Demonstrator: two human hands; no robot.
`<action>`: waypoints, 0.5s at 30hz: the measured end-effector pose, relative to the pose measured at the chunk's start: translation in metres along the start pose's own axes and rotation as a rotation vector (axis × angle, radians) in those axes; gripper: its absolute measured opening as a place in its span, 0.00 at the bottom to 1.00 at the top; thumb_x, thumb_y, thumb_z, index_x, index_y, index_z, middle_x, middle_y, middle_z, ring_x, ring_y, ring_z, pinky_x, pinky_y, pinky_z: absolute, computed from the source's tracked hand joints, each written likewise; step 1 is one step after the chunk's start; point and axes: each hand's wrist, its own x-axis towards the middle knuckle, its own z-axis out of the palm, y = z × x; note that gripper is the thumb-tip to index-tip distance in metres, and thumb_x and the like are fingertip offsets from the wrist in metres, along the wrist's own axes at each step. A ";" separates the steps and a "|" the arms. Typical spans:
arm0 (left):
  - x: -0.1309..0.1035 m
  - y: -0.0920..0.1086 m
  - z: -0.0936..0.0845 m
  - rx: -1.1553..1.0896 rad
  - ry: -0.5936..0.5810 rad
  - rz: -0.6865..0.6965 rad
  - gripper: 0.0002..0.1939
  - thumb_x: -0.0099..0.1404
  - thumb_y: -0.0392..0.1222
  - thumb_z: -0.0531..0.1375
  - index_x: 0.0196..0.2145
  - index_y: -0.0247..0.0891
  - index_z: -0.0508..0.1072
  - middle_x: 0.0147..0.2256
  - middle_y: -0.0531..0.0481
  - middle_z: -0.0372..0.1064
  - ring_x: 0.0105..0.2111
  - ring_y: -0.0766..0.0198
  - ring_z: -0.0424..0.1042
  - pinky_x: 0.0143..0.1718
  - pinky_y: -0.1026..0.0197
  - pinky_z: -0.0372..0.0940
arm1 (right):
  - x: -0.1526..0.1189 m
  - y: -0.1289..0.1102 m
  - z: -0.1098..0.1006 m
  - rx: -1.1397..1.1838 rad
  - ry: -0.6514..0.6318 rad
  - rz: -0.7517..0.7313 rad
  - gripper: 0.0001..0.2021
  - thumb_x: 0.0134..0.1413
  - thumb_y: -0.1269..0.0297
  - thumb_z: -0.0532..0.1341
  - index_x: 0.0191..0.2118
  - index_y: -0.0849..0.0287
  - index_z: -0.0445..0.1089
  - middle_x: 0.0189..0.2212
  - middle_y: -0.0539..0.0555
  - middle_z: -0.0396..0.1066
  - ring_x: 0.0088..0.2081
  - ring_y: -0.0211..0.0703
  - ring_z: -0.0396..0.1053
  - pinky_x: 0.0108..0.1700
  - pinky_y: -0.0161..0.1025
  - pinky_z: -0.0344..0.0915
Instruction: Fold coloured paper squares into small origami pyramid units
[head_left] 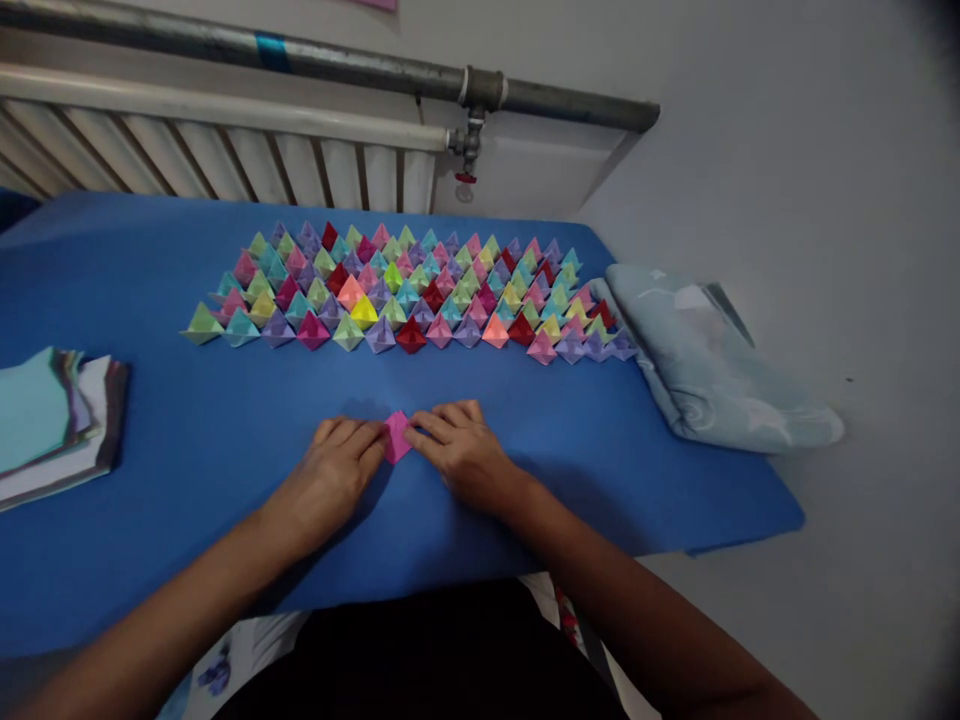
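Note:
A small pink folded paper [397,438] lies on the blue table [225,420] in front of me, its visible part diamond-shaped. From the left, my left hand [341,460] grips its edge, fingers bent and pressed together. My right hand [461,450] pinches the opposite edge between thumb and fingers. Both fingertips cover the paper's side corners. Beyond my hands, several rows of small folded paper boats [381,335] stand upright in many colours, close together.
At the left edge lies a stack of coloured paper sheets [37,410]. A folded light-blue patterned cloth [697,350] rests at the table's right end, against the wall. Behind the table are a white radiator [285,165], a metal pipe [360,68] and a red-handled valve [469,150].

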 end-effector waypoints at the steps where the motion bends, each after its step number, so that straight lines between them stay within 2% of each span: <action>1: 0.000 -0.001 -0.001 -0.002 -0.001 0.010 0.17 0.72 0.33 0.48 0.45 0.30 0.77 0.45 0.36 0.76 0.40 0.52 0.71 0.41 0.49 0.64 | 0.000 0.001 0.000 0.006 -0.003 -0.004 0.14 0.68 0.69 0.53 0.52 0.59 0.72 0.51 0.58 0.74 0.46 0.49 0.62 0.45 0.47 0.52; 7: 0.001 -0.008 -0.001 -0.017 0.000 0.052 0.16 0.73 0.33 0.48 0.46 0.31 0.76 0.45 0.39 0.77 0.38 0.55 0.71 0.43 0.50 0.64 | -0.001 0.003 0.002 0.019 -0.009 -0.022 0.16 0.68 0.70 0.51 0.53 0.60 0.72 0.52 0.58 0.74 0.46 0.49 0.62 0.44 0.46 0.54; 11: 0.005 -0.015 0.001 -0.028 0.008 0.114 0.16 0.73 0.31 0.48 0.48 0.34 0.75 0.50 0.40 0.75 0.39 0.57 0.72 0.44 0.50 0.63 | 0.000 0.002 -0.001 0.005 -0.029 -0.019 0.16 0.68 0.71 0.50 0.54 0.60 0.72 0.52 0.58 0.73 0.47 0.50 0.61 0.44 0.47 0.54; 15: 0.013 -0.025 0.000 -0.074 -0.039 0.190 0.15 0.72 0.31 0.49 0.45 0.35 0.76 0.51 0.40 0.75 0.38 0.58 0.72 0.44 0.51 0.62 | 0.000 0.003 -0.004 -0.006 -0.078 -0.009 0.17 0.67 0.72 0.51 0.55 0.59 0.71 0.53 0.58 0.73 0.48 0.51 0.60 0.45 0.47 0.54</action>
